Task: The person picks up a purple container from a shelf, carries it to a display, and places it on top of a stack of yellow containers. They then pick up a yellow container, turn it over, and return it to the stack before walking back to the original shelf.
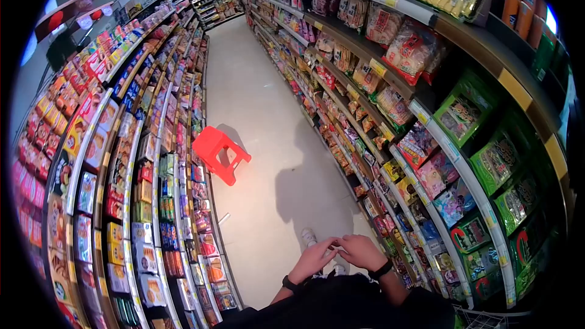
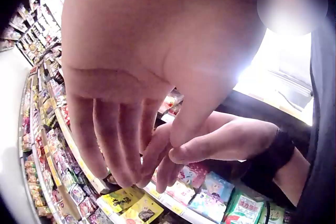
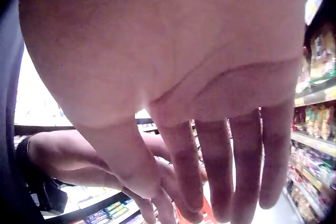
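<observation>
Both hands meet at the fingertips in front of the body, low in the head view, with a dark band on each wrist. My left hand (image 1: pixel 312 259) comes from the left, my right hand (image 1: pixel 363 252) from the right. In the left wrist view the left palm (image 2: pixel 147 40) fills the top, its fingers loosely extended and touching the other hand (image 2: pixel 226 140). The right wrist view shows the right palm (image 3: pixel 173 50) with fingers hanging nearly straight, the left hand (image 3: pixel 84 155) behind its thumb. Neither hand holds an object.
A red plastic stool (image 1: pixel 214 147) stands on the aisle floor (image 1: pixel 256 207) beside the left shelves (image 1: pixel 131 164). Packaged snacks fill both sides, with green packs on the right shelves (image 1: pixel 454 152). A wire basket edge (image 1: pixel 487 315) shows at lower right.
</observation>
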### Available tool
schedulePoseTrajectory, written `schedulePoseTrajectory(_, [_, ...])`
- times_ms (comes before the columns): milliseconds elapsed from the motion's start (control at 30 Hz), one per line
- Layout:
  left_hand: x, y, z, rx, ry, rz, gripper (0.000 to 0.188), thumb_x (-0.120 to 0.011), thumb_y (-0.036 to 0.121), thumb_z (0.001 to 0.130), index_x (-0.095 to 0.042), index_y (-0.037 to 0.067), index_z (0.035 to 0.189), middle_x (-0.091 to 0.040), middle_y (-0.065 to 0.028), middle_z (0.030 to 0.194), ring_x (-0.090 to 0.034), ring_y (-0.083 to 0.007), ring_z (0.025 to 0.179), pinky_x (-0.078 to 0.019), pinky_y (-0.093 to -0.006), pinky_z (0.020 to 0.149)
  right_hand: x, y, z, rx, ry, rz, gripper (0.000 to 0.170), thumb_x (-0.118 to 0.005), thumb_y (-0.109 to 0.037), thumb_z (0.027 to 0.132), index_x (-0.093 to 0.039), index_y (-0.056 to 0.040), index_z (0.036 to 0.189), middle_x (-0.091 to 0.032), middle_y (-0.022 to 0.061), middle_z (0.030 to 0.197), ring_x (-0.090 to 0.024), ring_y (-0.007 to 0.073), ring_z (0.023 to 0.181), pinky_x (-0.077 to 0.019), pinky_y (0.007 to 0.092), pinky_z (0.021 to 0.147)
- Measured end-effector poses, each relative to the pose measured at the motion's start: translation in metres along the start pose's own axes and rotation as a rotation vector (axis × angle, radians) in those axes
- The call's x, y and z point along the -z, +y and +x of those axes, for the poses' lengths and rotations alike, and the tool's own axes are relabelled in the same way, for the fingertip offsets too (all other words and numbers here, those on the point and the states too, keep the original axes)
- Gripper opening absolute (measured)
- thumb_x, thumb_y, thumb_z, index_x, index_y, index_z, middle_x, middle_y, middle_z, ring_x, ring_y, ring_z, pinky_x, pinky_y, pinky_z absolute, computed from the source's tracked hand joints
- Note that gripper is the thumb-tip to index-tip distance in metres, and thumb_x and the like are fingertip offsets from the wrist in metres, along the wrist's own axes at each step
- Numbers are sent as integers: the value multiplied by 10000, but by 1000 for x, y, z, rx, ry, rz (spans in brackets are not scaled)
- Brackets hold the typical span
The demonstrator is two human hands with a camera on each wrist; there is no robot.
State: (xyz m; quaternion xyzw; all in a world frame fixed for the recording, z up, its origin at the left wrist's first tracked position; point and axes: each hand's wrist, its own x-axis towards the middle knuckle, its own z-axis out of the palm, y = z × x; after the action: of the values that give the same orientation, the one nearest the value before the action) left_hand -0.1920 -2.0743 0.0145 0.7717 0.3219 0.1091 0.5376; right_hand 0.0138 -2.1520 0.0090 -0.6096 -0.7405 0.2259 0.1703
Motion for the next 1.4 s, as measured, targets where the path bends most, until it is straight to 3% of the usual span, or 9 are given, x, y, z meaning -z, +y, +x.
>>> schedulePoseTrajectory(233, [115, -23, 103, -127, 24, 55, 371, -642, 218, 1076, -634, 100, 1428, -746, -127, 1289, -739, -309, 1141, -580, -381, 978, 41, 11, 140, 26, -51, -66, 354, -657, -273, 987, -639, -64, 1272, -733, 159, 1060, -719, 385, 973, -564, 528, 815])
schedulePoseTrajectory(300, [146, -27, 129, -126, 47, 38, 381, -647, 222, 1076, -630, 83, 1430, -746, -133, 1299, -739, -305, 1156, -580, -377, 992, 53, 12, 175, 61, 45, -73, 281, -640, -226, 976, -641, -54, 1198, -736, 161, 1052, -718, 407, 918, -572, 548, 797])
schedulePoseTrajectory(400, [182, -41, 176, -95, -26, -95, 390, -652, 226, 1077, -625, 67, 1431, -743, -142, 1310, -736, -297, 1173, -581, -386, 1003, 60, 33, 222, 31, 32, -93, 362, -664, -284, 987, -630, -62, 1271, -723, 154, 1063, -715, 387, 972, -567, 526, 814])
schedulePoseTrajectory(500, [204, -48, 214, -125, 31, -5, 354, -655, 244, 1079, -643, 105, 1404, -766, -135, 1233, -754, -303, 1123, -594, -388, 950, 72, 47, 257, -16, 32, -90, 370, -668, -291, 988, -623, -59, 1273, -718, 154, 1053, -713, 386, 966, -567, 527, 811])
schedulePoseTrajectory(700, [228, -70, 303, -96, -27, -56, 389, -621, 153, 1053, -619, 72, 1434, -746, -142, 1290, -739, -298, 1166, -587, -389, 1009, 98, 109, 333, 51, 31, 81, 325, -655, -209, 967, -602, -76, 1259, -732, 150, 1127, -715, 409, 961, -572, 543, 815])
schedulePoseTrajectory(867, [246, -63, 400, -128, 26, -18, 392, -627, 163, 1048, -617, 98, 1434, -747, -124, 1300, -748, -313, 1129, -590, -389, 988, 138, 181, 397, 98, 20, 59, 313, -655, -204, 960, -591, -67, 1234, -726, 177, 1071, -708, 417, 926, -557, 558, 790])
schedulePoseTrajectory(967, [273, -25, 449, -146, 16, 79, 402, -668, 208, 1041, -613, 113, 1427, -759, -156, 1228, -737, -375, 1107, -585, -424, 925, 175, 215, 435, 66, 20, 74, 317, -659, -212, 958, -593, -62, 1229, -731, 181, 1022, -708, 422, 922, -557, 557, 785])
schedulePoseTrajectory(1100, [296, -32, 503, -64, 22, 27, 399, -645, 254, 1063, -603, 122, 1437, -755, -172, 1221, -727, -401, 1121, -578, -444, 921, 205, 247, 485, 54, -21, 39, 296, -644, -288, 990, -693, -98, 1211, -755, 137, 1093, -731, 394, 954, -583, 522, 806])
schedulePoseTrajectory(1400, [393, -94, 596, 12, 77, 92, 438, -649, 238, 1048, -602, 117, 1467, -730, -149, 1337, -721, -368, 1187, -566, -406, 1007, 187, 313, 656, 137, -267, 45, 321, -639, -299, 997, -720, -131, 1259, -767, 127, 1097, -737, 376, 977, -586, 523, 814])
